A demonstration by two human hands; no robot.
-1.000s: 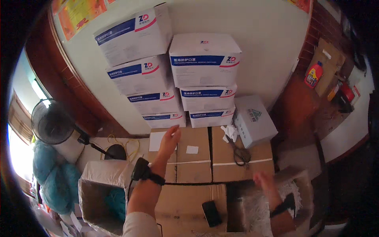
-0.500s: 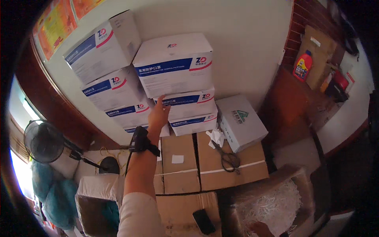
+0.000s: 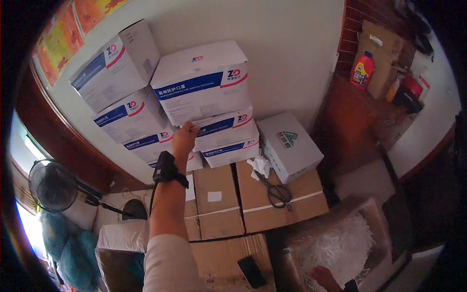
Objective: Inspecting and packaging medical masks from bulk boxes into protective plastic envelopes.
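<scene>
Holding left grip (image 3: 185, 137) half-curled at the lower edge of large white carton (image 3: 202, 90), set crosswise just above; nearer than right hand (image 3: 325, 278); cannot tell whether clasping anything.

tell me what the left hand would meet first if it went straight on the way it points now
Most likely the top white box of the right stack, at its lower front edge; the left hand looks very close, but contact is unclear.
</scene>
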